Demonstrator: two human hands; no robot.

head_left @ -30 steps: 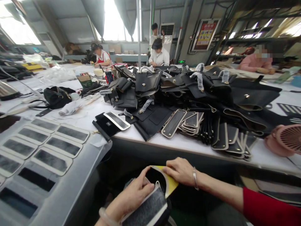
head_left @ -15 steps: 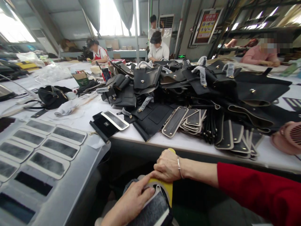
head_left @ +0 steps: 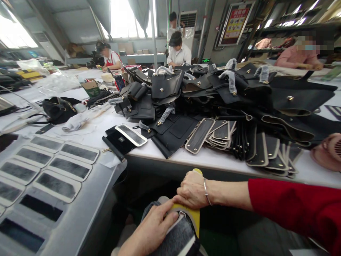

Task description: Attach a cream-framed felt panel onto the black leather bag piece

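Observation:
Low in the middle, a dark panel with a pale border (head_left: 177, 237) lies tilted over a yellow, round-ended piece (head_left: 196, 217). My left hand (head_left: 151, 227) holds the panel's left side, its thumb on the panel's upper edge and its forefinger stretched toward my other hand. My right hand (head_left: 193, 190) is closed in a fist on the yellow piece, whose tip shows above the knuckles. The two hands touch at the fingers. Black material shows along the panel's right edge. The undersides of both hands are hidden.
Pale-bordered panels lie in rows on a grey board (head_left: 87, 213) at left. Across the white table (head_left: 149, 156) are a black pouch (head_left: 117, 144), a heap of black bags (head_left: 166, 89), stacked riveted straps (head_left: 220, 137) and a pink fan (head_left: 327, 153). Several people sit or stand behind.
The view has shifted slightly, so the fan slides toward the right edge. Both hands keep their hold on the panel and the yellow piece, appearing slightly lower and farther right.

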